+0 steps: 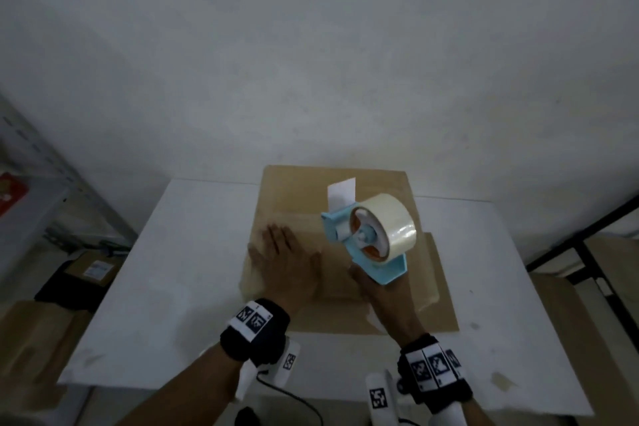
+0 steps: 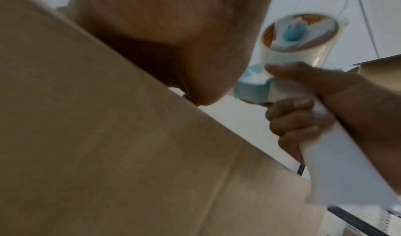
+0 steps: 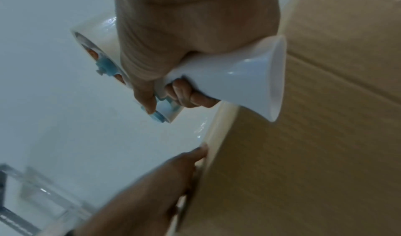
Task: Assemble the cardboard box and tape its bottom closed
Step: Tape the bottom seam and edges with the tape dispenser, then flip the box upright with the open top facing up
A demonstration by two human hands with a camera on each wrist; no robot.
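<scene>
A brown cardboard box (image 1: 297,190) lies on the white table (image 1: 173,287) with its closed flaps facing up. My left hand (image 1: 287,263) presses flat on the box's left part, fingers spread; in the left wrist view the palm (image 2: 173,34) rests on the cardboard (image 2: 108,154). My right hand (image 1: 383,297) grips the white handle (image 3: 238,78) of a blue tape dispenser (image 1: 373,239) carrying a roll of clear tape. The dispenser hangs tilted just above the box's right half. In the right wrist view my left hand's fingertips (image 3: 201,150) touch the box's edge (image 3: 219,136).
A white label (image 1: 341,191) sits on the box's far side. A grey metal shelf (image 1: 52,166) stands at the left, with cartons (image 1: 93,266) on the floor below it. A black frame (image 1: 587,228) and flat cardboard (image 1: 567,322) are on the right.
</scene>
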